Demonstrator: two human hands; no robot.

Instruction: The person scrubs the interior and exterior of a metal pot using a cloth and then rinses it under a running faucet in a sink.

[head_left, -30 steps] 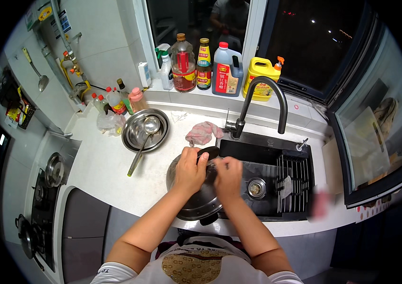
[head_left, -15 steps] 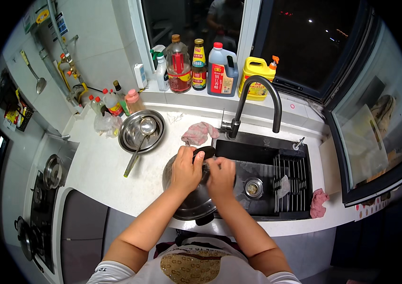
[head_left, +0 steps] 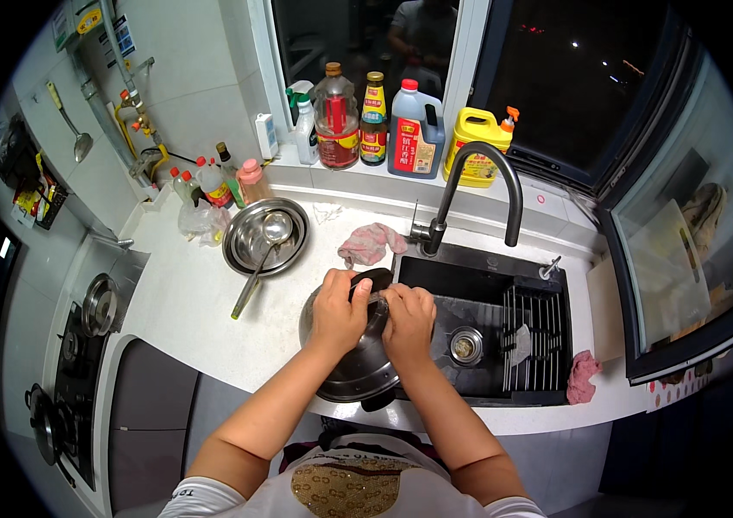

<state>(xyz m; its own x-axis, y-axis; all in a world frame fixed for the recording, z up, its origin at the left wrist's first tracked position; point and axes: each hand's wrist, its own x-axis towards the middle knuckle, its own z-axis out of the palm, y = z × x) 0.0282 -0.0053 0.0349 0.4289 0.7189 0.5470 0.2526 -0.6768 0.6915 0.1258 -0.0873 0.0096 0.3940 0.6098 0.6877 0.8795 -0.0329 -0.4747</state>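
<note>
A wide, round dark metal pan (head_left: 356,377) straddles the counter edge and the left part of the black sink (head_left: 450,311). It has a black handle (head_left: 375,278) at its far side and another dark grip at its near side. My left hand (head_left: 337,315) is closed around the pan's far left part beside the black handle, thumb pointing toward it. Just right of that handle, my right hand (head_left: 409,324) is closed with its fingers bent over the pan. A small pale bit shows at its fingertips, but what it holds is hidden.
A steel bowl (head_left: 237,250) with a ladle (head_left: 256,278) lies left, a pink cloth (head_left: 370,244) behind the pan. The black faucet (head_left: 515,203) arches over the sink, which has a drying rack (head_left: 539,345). Bottles (head_left: 336,121) line the sill; an opened window (head_left: 685,224) juts in at right.
My right hand has shifted slightly right and steadied from a blur near the far handle. My left hand keeps its hold. The whole view has shifted a little.
</note>
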